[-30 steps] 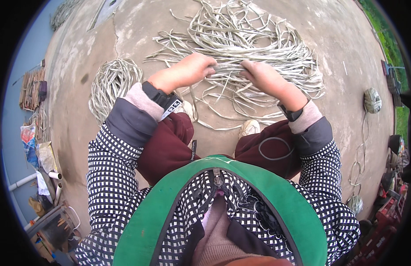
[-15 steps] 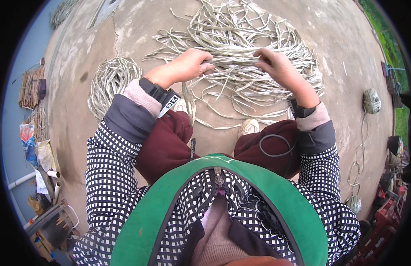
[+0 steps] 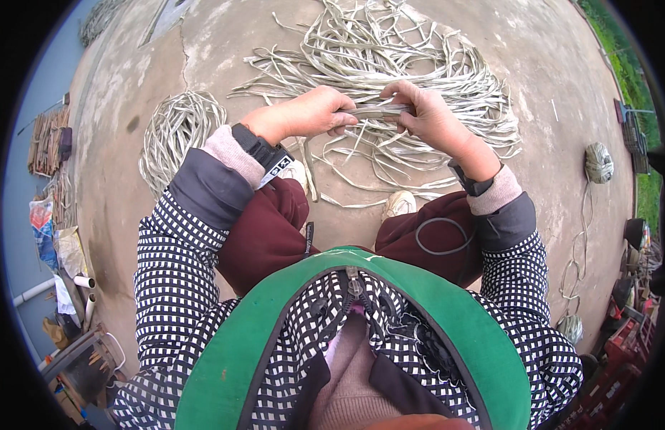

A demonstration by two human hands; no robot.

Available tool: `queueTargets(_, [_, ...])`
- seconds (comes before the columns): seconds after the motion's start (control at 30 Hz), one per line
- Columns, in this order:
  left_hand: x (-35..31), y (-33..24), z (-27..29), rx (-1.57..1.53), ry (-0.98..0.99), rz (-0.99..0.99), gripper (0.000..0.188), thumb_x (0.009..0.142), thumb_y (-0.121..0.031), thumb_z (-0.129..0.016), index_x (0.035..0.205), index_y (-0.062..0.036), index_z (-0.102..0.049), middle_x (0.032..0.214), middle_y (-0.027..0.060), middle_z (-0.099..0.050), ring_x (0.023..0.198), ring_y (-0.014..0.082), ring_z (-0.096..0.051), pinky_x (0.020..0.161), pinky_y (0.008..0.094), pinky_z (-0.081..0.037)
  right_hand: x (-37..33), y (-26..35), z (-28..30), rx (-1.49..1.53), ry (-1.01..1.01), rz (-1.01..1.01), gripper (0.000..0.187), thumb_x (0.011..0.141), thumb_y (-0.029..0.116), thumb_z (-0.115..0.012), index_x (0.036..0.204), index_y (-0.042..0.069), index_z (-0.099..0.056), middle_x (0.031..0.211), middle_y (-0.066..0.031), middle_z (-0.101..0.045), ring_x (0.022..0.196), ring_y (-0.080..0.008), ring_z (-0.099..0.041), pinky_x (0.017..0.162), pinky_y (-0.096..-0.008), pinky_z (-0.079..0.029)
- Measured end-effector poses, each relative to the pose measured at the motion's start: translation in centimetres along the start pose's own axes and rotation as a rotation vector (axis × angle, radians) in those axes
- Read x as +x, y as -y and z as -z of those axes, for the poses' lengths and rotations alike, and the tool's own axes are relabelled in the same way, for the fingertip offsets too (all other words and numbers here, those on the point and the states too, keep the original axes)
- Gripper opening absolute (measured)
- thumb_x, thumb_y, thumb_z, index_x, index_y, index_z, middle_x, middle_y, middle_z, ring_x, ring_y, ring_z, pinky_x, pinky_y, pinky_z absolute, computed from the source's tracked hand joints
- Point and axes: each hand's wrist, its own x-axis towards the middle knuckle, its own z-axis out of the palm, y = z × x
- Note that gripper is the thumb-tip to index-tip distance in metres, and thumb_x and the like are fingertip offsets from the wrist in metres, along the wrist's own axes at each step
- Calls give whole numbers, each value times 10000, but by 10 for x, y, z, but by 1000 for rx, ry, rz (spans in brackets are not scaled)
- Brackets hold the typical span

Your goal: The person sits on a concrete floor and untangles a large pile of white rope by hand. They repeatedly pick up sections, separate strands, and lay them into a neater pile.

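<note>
Between my hands a pale grey-green flat strip (image 3: 379, 113) is stretched. My left hand (image 3: 319, 113) pinches one end of this span with thumb and fingers. At the other end, the fingers of my right hand (image 3: 424, 118) are closed on the strip. One length of it hangs down from my left hand toward my left shoe. Just beyond my hands, a large loose heap of similar strips (image 3: 390, 54) spreads over the concrete floor. To the left lies a smaller coiled bundle of strips (image 3: 180, 136).
A small wound ball of strip (image 3: 599, 163) sits at the right, its tail trailing to another ball (image 3: 570, 328). Stacked sticks (image 3: 50, 142), sacks (image 3: 42, 229) and white pipes (image 3: 86, 282) line the left wall. Red machinery (image 3: 619, 358) stands at lower right.
My right hand has moved left and slightly nearer, closing on the strip. My left hand has shifted a little right and nearer, so the hands are closer together.
</note>
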Motion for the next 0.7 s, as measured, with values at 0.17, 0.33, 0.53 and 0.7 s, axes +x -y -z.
queueTargets(0.17, [-3, 4, -1, 23, -42, -42, 209, 906, -189, -569, 839, 1, -625, 664, 50, -623, 604, 128, -575, 583, 295, -468, -1, -2, -6, 46, -58, 147, 288, 780, 37, -693, 1028, 34, -547, 772, -40, -575, 630, -98, -529, 590, -262, -462])
queueTargets(0.33, [-4, -2, -2, 76, -76, -10, 250, 907, -212, -573, 775, -3, -615, 635, 49, -621, 573, 133, -587, 555, 300, -473, 0, 2, -12, 36, -103, 116, 231, 806, 52, -679, 1001, 17, -560, 795, -51, -577, 645, -104, -533, 599, -259, -463])
queueTargets(0.53, [-7, -13, 3, 151, -20, 7, 279, 912, -236, -576, 755, -10, -614, 637, 54, -631, 579, 123, -607, 552, 284, -482, 3, 7, -16, 65, -120, 110, 150, 847, 43, -624, 984, 16, -570, 728, -52, -576, 630, -105, -543, 587, -263, -464])
queueTargets(0.7, [-4, -9, -1, 65, 7, -6, 281, 925, -239, -561, 770, -11, -612, 680, 48, -642, 613, 122, -619, 573, 277, -490, 1, 5, -23, 77, -95, 140, 113, 867, 8, -570, 980, 9, -581, 726, -67, -608, 633, -102, -578, 586, -260, -481])
